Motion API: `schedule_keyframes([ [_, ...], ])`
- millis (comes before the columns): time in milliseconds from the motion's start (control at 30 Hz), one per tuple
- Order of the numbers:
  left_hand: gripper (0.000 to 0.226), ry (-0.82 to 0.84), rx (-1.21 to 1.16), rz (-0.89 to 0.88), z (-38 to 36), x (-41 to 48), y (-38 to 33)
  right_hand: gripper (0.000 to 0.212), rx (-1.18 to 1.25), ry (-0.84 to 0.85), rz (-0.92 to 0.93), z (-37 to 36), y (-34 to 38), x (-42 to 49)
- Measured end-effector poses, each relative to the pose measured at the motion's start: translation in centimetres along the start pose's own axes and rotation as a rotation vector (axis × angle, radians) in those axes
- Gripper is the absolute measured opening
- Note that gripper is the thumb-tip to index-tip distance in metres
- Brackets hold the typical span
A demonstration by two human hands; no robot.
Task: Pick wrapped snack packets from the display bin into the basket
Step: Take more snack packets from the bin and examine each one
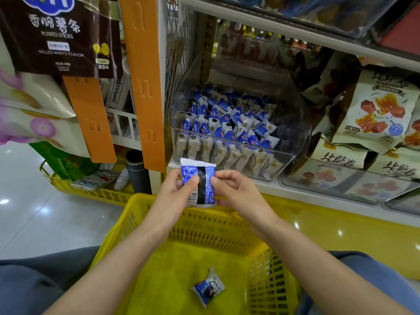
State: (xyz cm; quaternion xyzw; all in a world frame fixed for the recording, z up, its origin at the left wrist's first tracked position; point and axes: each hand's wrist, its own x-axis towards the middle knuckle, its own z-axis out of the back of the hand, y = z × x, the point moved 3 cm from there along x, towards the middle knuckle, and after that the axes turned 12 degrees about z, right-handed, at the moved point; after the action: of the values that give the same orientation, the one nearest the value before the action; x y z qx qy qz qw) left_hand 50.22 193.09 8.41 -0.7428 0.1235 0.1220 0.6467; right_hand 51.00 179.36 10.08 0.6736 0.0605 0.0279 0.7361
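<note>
A blue-and-white wrapped snack packet [198, 181] is held upright above the far rim of the yellow basket [145, 223], its back with barcode facing me. My left hand [176, 192] pinches its left edge and my right hand [229, 189] pinches its right edge. A second packet of the same kind [208, 287] lies on the basket floor. Just beyond my hands, on the shelf, stands the clear display bin [293, 130], filled with several of these blue-and-white packets.
Larger snack bags [377, 112] fill the shelf right of the bin. An orange hanging strip [145, 87] and a brown potato-stick bag [61, 35] hang at the left. A second yellow basket [91, 192] with items sits on the floor at left. My knees flank the basket.
</note>
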Motion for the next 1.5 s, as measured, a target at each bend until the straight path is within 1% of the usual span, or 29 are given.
schedule_keyframes([
  [133, 0.014, 0.026, 0.026, -0.039, 0.1, 0.1, -0.2, 0.023, 0.057, 0.12, -0.026, -0.3, 0.1, -0.1],
  [233, 0.015, 0.01, 0.111, -0.104, 0.1, 0.3, -0.4, 0.018, 0.09, 0.102, -0.043, -0.4, 0.1, -0.2],
  [300, 0.021, -0.05, 0.211, -0.144, 0.3, 0.5, -0.4, 0.01, 0.117, 0.071, -0.038, -0.6, 0.0, -0.2],
  [367, 0.026, -0.122, 0.293, -0.186, 0.5, 0.4, -0.3, 0.009, 0.088, 0.036, -0.007, -0.6, 0.0, -0.2],
  [433, 0.025, -0.182, 0.451, -0.294, 0.5, 0.2, -0.3, 0.01, -0.02, -0.006, 0.058, -0.6, -0.2, -0.2],
  [500, 0.025, -0.187, 0.57, -0.355, 0.4, 0.0, 0.0, 0.01, -0.168, -0.031, 0.139, -0.6, -0.4, -0.2],
  [567, 0.025, -0.173, 0.574, -0.345, 0.3, 0.1, 0.1, 0.011, -0.254, -0.026, 0.194, -0.6, -0.6, -0.2],
  [667, 0.024, -0.162, 0.595, -0.332, 0.5, 0.2, 0.0, 0.011, -0.313, 0.002, 0.25, -0.5, -0.6, -0.3],
  [733, 0.019, -0.147, 0.623, -0.341, 0.5, 0.1, 0.0, 0.013, -0.393, 0.011, 0.298, -0.5, -0.5, -0.5],
  [833, 0.007, -0.131, 0.641, -0.354, 0.5, -0.2, 0.0, 0.02, -0.584, 0.034, 0.409, -0.7, -0.3, -0.8],
  [933, 0.005, -0.153, 0.742, -0.406, 0.6, -0.4, 0.0, 0.02, -0.717, 0.066, 0.518, -0.9, -0.2, -1.2],
  [1000, 0.007, -0.187, 0.783, -0.439, 0.7, -0.4, 0.1, 0.02, -0.774, 0.073, 0.554, -1.1, -0.2, -1.3],
  [1100, 0.009, -0.208, 0.755, -0.437, 0.7, -0.3, 0.2, 0.019, -0.705, 0.054, 0.477, -1.1, -0.5, -1.1],
  [1200, 0.01, -0.228, 0.689, -0.43, 0.8, -0.2, 0.1, 0.017, -0.518, 0.044, 0.377, -0.9, -0.6, -0.8],
  [1267, 0.01, -0.263, 0.675, -0.437, 1.0, -0.1, 0.0, 0.014, -0.354, 0.087, 0.329, -1.2, -0.8, -0.9],
  [1300, 0.01, -0.279, 0.681, -0.442, 1.0, -0.1, 0.0, 0.016, -0.303, 0.115, 0.306, -1.4, -1.0, -0.9],
  [1400, 0.009, -0.288, 0.701, -0.423, 1.1, 0.0, 0.0, 0.033, -0.258, 0.173, 0.245, -2.1, -1.7, -1.0],
  [1500, 0.014, -0.249, 0.685, -0.387, 0.8, 0.2, 0.3, 0.034, -0.173, 0.162, 0.196, -2.0, -1.7, -0.7],
])
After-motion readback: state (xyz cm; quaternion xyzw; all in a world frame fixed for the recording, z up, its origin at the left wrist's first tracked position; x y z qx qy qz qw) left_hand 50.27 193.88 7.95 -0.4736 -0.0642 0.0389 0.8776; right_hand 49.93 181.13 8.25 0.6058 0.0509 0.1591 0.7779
